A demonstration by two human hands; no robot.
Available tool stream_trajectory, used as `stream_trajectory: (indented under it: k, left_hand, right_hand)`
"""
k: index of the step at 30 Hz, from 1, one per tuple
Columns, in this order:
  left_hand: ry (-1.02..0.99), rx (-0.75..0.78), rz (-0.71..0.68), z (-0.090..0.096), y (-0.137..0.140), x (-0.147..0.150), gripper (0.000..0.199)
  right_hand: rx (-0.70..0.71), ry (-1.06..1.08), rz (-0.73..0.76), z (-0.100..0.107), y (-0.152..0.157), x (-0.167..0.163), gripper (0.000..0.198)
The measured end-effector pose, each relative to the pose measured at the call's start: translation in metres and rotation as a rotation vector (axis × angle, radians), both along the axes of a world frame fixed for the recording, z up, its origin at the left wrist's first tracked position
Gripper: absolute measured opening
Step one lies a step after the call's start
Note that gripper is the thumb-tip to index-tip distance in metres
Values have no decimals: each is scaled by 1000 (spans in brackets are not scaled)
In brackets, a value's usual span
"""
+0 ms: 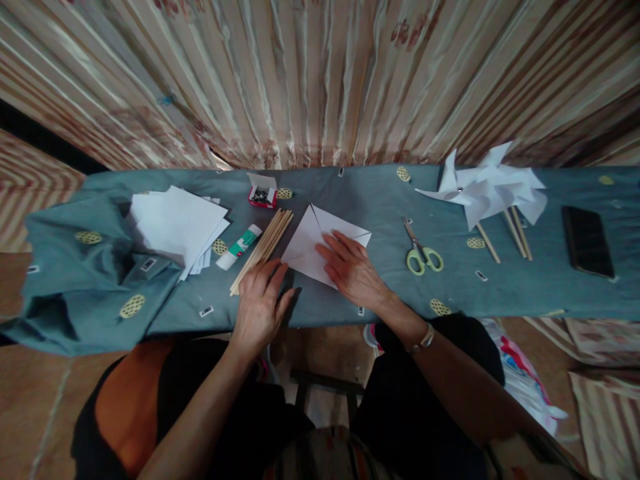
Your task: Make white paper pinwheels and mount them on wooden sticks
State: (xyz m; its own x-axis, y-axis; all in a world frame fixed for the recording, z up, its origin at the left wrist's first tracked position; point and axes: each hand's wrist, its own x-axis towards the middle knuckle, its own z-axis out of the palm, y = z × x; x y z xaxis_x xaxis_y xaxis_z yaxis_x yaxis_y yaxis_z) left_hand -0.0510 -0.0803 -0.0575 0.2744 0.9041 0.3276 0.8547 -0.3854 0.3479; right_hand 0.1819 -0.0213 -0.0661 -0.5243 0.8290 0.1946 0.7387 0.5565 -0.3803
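A white square of paper (305, 240) with cuts running in from its corners lies turned like a diamond on the cloth-covered table. My right hand (356, 270) rests on it, fingers stretched out over its middle and right side. At the paper's left corner is my left hand (261, 300), fingers bent and thumb apart, with its fingertips between that corner and the lower ends of the wooden sticks (270, 238). Left of the sticks lies a green and white glue stick (240, 247). Scissors with yellow-green handles (417, 250) lie right of my right hand.
White paper sheets (177, 223) are stacked at the left. A small red box (263, 192) of dark metal pins or tacks stands open at the back. Several paper pinwheels (493, 187) on sticks lie at the right, beside a black phone (587, 241). A striped curtain (320, 87) hangs behind the table.
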Motion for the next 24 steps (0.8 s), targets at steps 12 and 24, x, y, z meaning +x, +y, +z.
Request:
stream_trajectory:
  k: [12, 24]
  left_hand:
    - [108, -55, 75, 2, 14, 10, 41]
    - [130, -18, 65, 2, 10, 9, 39]
  right_hand:
    - [-11, -14, 0, -1, 0, 1, 44]
    - [24, -29, -9, -3, -1, 0, 44]
